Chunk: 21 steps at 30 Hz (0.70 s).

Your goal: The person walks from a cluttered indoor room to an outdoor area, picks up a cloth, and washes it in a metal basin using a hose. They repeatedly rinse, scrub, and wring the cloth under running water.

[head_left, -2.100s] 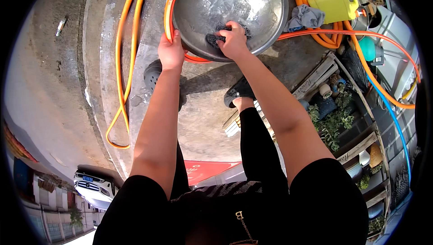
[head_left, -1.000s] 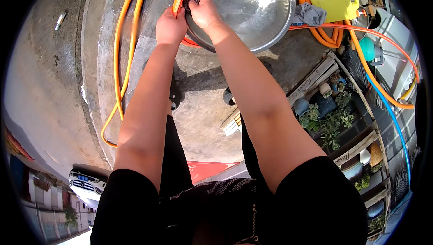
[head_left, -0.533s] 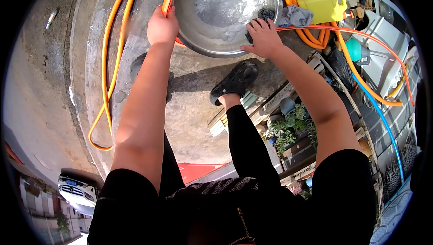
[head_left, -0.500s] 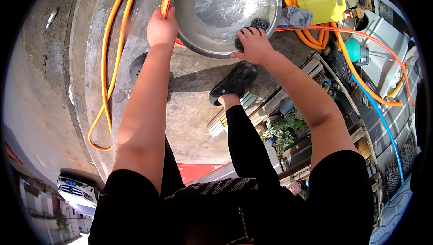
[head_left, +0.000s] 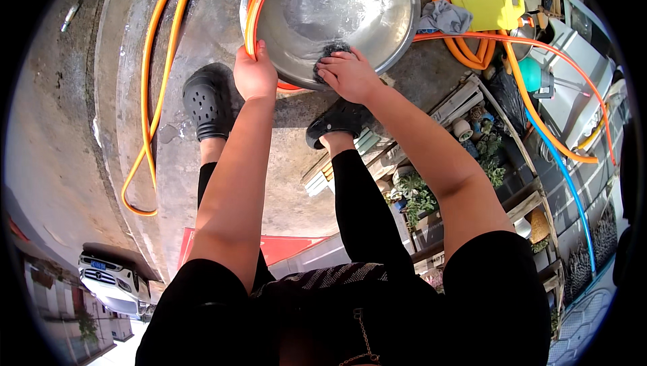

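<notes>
A wide, round metal basin (head_left: 397, 32) stands on the concrete ground in front of me, with some water in it. My left hand (head_left: 256, 79) is closed around an orange hose (head_left: 253, 19) at the basin's left rim. The hose's cut end shows just inside the wall and points away from me. My right hand (head_left: 350, 77) reaches over the near rim, its fingers curled on a dark mesh scouring pad (head_left: 326, 63). That pad lies against the inner wall on the near side, partly covered by the fingers.
Right of the basin are a grey cloth (head_left: 446, 17), a yellow jug (head_left: 486, 7) and coiled orange hose (head_left: 466, 56). More hose (head_left: 147, 120) loops at left. My black clogs (head_left: 207, 102) stand below the basin. Potted plants (head_left: 416, 194) and wooden slats (head_left: 465, 100) are at right.
My right hand has slid left along the basin's near wall with the scouring pad. My left hand has shifted slightly right and nearer, and the hose end now shows inside the rim.
</notes>
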Each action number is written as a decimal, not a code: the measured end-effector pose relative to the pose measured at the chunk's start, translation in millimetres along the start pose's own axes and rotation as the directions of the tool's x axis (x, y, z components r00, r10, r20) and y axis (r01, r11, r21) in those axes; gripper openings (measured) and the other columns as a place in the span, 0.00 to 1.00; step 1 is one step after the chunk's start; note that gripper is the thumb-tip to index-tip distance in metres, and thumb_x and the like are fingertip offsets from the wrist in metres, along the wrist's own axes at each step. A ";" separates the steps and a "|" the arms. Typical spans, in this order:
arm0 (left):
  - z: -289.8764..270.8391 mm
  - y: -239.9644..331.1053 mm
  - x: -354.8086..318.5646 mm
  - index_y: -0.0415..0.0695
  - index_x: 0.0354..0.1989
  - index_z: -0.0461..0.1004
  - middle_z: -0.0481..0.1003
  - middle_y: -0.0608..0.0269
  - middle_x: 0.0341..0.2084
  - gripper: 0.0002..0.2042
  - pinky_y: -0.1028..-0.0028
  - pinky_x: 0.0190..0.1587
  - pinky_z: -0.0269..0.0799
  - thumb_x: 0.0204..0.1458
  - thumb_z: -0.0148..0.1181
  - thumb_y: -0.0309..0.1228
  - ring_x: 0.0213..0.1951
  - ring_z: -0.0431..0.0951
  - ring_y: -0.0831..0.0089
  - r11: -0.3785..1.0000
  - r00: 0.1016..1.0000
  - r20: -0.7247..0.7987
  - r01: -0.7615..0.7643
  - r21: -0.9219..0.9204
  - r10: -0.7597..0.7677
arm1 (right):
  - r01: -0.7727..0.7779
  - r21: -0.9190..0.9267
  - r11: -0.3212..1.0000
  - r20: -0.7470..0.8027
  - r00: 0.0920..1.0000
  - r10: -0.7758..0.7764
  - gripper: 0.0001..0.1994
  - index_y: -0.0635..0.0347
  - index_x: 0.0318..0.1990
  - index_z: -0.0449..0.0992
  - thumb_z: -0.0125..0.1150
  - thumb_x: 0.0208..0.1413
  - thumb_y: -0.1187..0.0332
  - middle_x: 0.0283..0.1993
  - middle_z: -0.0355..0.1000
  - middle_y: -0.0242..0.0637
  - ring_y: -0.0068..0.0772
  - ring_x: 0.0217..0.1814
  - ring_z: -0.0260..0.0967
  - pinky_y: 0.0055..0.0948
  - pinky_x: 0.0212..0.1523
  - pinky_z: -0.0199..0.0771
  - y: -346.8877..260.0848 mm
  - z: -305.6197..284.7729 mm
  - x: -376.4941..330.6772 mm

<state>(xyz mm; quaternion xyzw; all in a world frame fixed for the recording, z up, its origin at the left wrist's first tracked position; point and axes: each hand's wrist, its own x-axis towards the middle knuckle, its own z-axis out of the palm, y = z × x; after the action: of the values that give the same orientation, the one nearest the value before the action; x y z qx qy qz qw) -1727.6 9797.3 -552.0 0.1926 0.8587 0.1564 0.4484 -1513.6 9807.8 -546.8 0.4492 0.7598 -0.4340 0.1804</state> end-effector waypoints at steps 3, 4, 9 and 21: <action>-5.1 4.4 -0.2 0.43 0.41 0.74 0.78 0.53 0.31 0.15 0.63 0.42 0.71 0.57 0.55 0.43 0.37 0.78 0.55 0.997 0.998 0.041 -0.058 0.059 0.056 | -0.107 -0.656 0.747 -0.019 0.992 0.125 0.17 0.49 0.51 0.76 0.52 0.59 0.55 0.63 0.61 0.39 0.41 0.66 0.54 0.51 0.67 0.49 52.6 -47.2 -15.2; -5.0 3.0 -3.1 0.43 0.40 0.74 0.78 0.53 0.31 0.15 0.63 0.42 0.71 0.57 0.55 0.43 0.37 0.78 0.55 0.997 0.999 0.029 -0.042 0.058 0.040 | -0.182 -0.569 0.802 0.014 0.973 0.230 0.17 0.49 0.51 0.76 0.53 0.58 0.56 0.62 0.60 0.40 0.44 0.64 0.55 0.50 0.65 0.52 44.9 -43.1 -15.0; 3.1 7.2 -4.9 0.43 0.39 0.74 0.78 0.52 0.31 0.15 0.61 0.41 0.72 0.56 0.55 0.43 0.37 0.79 0.53 0.995 1.000 -0.030 -0.002 0.101 0.005 | -0.164 0.353 0.921 -0.169 0.957 0.235 0.13 0.51 0.45 0.79 0.59 0.54 0.61 0.43 0.70 0.50 0.51 0.49 0.66 0.42 0.51 0.68 -44.5 38.0 45.4; -0.8 21.7 -1.8 0.43 0.41 0.76 0.78 0.50 0.33 0.18 0.62 0.43 0.72 0.55 0.56 0.46 0.39 0.78 0.52 0.979 0.999 0.036 -0.047 0.198 0.040 | -0.467 -0.158 0.870 0.020 0.880 0.475 0.10 0.53 0.37 0.82 0.57 0.52 0.63 0.50 0.66 0.42 0.49 0.55 0.62 0.44 0.52 0.68 9.3 22.2 -3.2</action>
<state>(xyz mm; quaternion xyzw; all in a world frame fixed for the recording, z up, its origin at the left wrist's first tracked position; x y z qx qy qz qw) -1723.2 9815.4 -540.7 0.2576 0.8584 0.0764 0.4369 -1506.7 9790.0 -561.7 0.5932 0.6520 -0.3319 0.3358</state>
